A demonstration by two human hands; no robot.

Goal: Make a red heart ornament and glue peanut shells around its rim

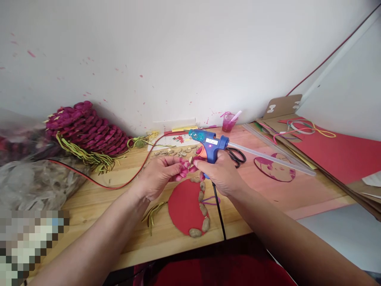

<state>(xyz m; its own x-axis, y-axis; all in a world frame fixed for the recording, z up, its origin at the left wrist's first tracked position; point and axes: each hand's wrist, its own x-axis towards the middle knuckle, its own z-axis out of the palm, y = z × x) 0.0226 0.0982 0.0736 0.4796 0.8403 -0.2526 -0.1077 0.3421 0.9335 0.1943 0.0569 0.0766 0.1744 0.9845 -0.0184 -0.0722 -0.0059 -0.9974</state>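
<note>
A blue hot glue gun point(212, 149) with a long clear glue stick is in my right hand point(222, 171), its nozzle pointing left. My left hand point(162, 171) pinches a small tan shell piece point(191, 160), which looks like half a peanut shell. The right thumb and fingertips reach close to that piece; whether they touch it is unclear. Below both hands lies a red disc point(184, 210) with similar tan shells point(195, 232) along its right and lower edge. Yellow-green strings point(154, 212) stick out at its left, a purple loop point(212, 200) at its right.
Loose shells point(178, 151) lie beyond my hands, near black scissors point(238, 157). A stack of magenta-painted discs point(89, 129) and a plastic bag point(64, 178) stand left. A stained cup point(229, 122) is behind; red sheets point(336, 147) and cardboard point(282, 106) are right. Cords cross the table.
</note>
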